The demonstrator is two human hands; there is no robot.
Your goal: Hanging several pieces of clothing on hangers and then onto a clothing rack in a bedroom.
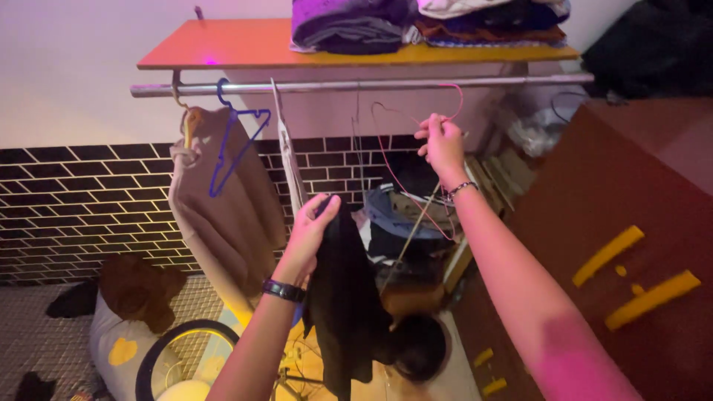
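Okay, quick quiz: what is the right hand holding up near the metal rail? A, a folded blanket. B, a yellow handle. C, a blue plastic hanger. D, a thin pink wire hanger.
D: the right hand pinches a thin pink wire hanger just below the metal rail, while the blue hanger hangs untouched on the rail and the left hand grips a dark garment.

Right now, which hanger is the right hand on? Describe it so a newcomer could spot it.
Find the metal rail under the orange shelf. Near its right end, the right hand grips a thin pink wire hanger. The blue hanger further left is thicker, empty and untouched.
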